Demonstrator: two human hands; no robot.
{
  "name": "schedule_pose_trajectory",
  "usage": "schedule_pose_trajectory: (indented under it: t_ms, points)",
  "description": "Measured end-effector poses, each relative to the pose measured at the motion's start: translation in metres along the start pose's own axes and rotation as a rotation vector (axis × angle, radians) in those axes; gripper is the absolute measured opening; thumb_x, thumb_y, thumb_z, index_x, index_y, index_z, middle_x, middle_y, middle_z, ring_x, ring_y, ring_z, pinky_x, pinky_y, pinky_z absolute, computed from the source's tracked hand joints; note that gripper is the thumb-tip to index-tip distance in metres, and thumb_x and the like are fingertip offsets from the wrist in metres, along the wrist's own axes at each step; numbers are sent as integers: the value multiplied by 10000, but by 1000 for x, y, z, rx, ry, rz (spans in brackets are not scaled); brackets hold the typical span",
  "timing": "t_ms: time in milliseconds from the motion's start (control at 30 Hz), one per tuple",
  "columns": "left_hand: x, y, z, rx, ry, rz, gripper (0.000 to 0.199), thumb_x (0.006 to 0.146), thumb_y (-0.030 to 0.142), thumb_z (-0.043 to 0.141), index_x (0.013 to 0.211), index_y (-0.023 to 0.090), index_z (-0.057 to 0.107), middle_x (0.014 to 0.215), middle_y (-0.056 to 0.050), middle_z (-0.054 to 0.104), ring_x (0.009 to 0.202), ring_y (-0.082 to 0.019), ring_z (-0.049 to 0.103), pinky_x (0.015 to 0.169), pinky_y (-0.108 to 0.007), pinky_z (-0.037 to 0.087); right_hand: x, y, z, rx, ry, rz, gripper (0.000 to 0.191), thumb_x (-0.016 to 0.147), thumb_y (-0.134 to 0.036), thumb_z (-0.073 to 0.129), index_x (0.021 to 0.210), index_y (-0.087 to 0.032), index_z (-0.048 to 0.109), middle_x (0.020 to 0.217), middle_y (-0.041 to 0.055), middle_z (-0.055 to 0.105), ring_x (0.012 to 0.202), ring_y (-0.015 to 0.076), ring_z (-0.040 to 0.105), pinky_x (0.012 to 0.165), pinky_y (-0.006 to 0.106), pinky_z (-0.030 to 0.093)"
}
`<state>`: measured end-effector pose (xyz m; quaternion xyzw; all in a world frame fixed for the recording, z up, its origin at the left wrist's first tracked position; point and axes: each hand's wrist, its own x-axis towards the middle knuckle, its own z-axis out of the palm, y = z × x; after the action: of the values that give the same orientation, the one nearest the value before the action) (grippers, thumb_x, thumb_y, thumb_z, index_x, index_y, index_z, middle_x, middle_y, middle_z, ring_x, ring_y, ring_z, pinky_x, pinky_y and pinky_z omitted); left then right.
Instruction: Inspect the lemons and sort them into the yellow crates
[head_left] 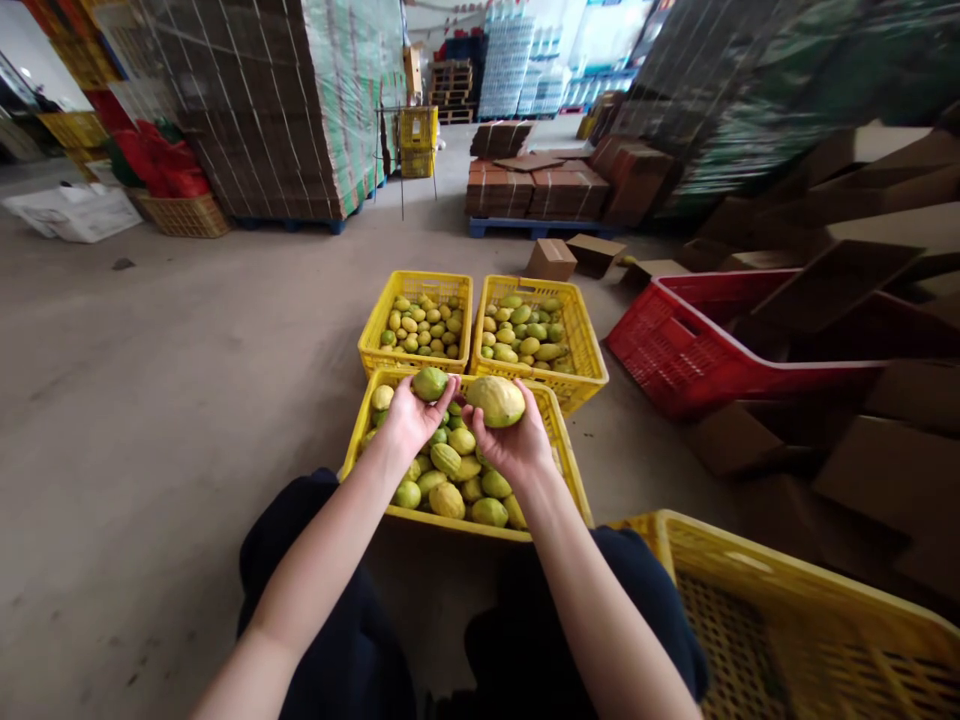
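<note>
Lying roughly crosswise, yellow fruit gripped by right hand, green fruit held in left hand

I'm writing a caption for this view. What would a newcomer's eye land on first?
Probably the two fruits held up at the center: a small green one in the left hand and a larger, yellower one in the right hand. Just beneath them, a yellow crate full of similar fruit stands out, with two more such crates behind it. Off to the right, a bright red crate draws the eye.
</note>
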<state>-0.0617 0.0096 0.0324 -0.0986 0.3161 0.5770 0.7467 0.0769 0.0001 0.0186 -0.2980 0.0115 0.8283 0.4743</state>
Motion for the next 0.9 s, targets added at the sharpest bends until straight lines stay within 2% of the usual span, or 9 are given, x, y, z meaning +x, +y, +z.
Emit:
schedule_pose_trajectory:
  t_ms: [67,167,433,567,667,800,900]
  points:
    - [0,0,1,-22,13,-7,370,974,251,338,1237,128,568,895,-125,687,741,-191,706,534,-269,624,0,-1,-1,17,13,8,419,926,-482,429,1095,-136,593,753,114,698,601,175,661,467,220,586]
    - [0,-1,0,-15,15,19,383,969,248,347,1242,94,568,908,-144,684,777,-202,703,566,-267,626,0,-2,-2,43,61,-5,416,917,-495,445,1090,-146,589,759,106,678,614,170,648,470,214,584]
    - [6,-3,-4,5,45,142,306,958,300,404,1099,127,614,846,-93,674,745,-179,681,616,-247,612,2,-4,-6,39,69,-32,356,898,-473,492,999,-151,607,751,103,673,644,176,657,492,223,587]
    - [4,-3,-6,43,40,190,171,926,248,465,975,148,594,790,-67,665,705,-168,664,637,-266,607,1,-1,-5,-45,69,-157,222,866,-376,575,938,-169,609,706,65,690,617,187,676,510,268,598]
    - [1,-3,-6,87,48,185,159,901,258,472,912,146,585,755,-69,649,663,-169,647,589,-275,587,-1,-1,-3,-136,8,-229,148,831,-312,614,895,-178,615,702,53,713,615,212,698,531,313,602]
    - [-2,-2,-4,156,-39,113,274,892,370,495,838,123,602,707,-79,625,614,-167,626,475,-235,514,-6,-2,1,-187,-34,-220,236,841,-417,617,859,-181,631,724,56,729,607,209,702,540,329,601]
    - [-2,-3,-2,180,-66,121,184,855,303,597,784,133,590,665,-50,613,595,-140,617,463,-185,480,-9,-2,5,-196,-16,-225,205,871,-379,585,812,-188,628,702,38,723,568,179,683,536,312,597]
